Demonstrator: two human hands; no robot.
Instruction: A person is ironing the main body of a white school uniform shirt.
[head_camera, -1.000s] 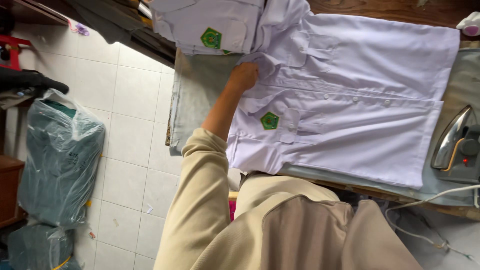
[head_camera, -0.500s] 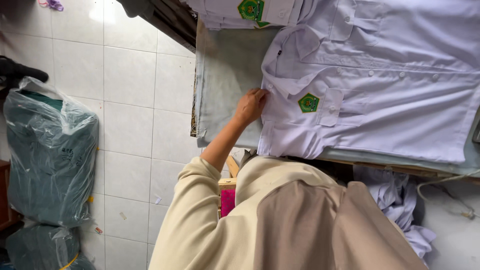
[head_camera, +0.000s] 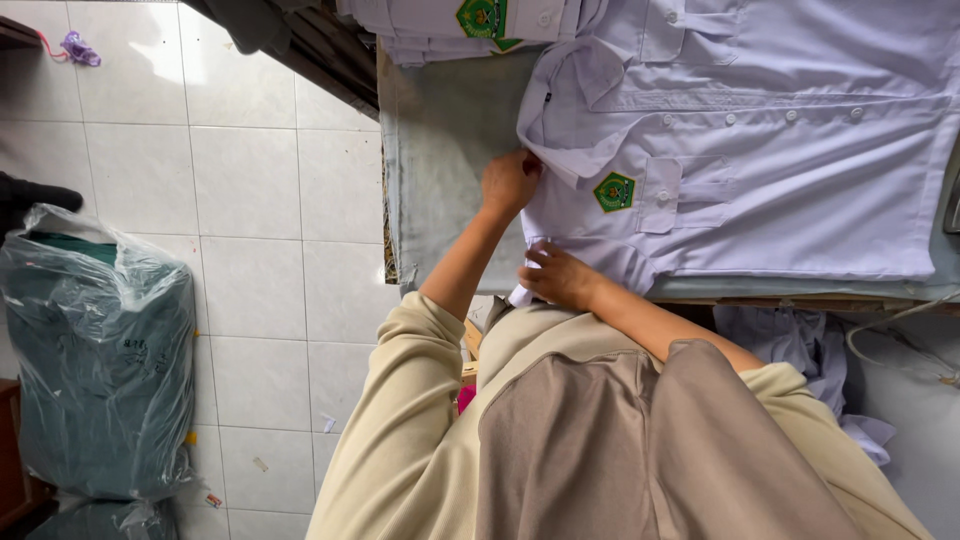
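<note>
A white buttoned shirt (head_camera: 780, 190) with a green badge on its chest pocket lies flat on the grey padded ironing table (head_camera: 440, 170). My left hand (head_camera: 508, 182) rests on the shirt's left edge by the shoulder and collar, fingers closed on the fabric. A short way below it, at the table's near edge, my right hand (head_camera: 562, 276) pinches the end of the shirt's sleeve. Both arms wear beige sleeves.
A stack of folded white shirts (head_camera: 470, 20) with green badges sits at the table's far end. A clear plastic bag of green cloth (head_camera: 100, 360) stands on the white tiled floor. More white cloth (head_camera: 800, 345) and a cord (head_camera: 900, 318) hang below the table at right.
My right hand has come into view and taken hold of the sleeve end. My left hand stays on the shirt's left edge, while the view has shifted left and closer.
</note>
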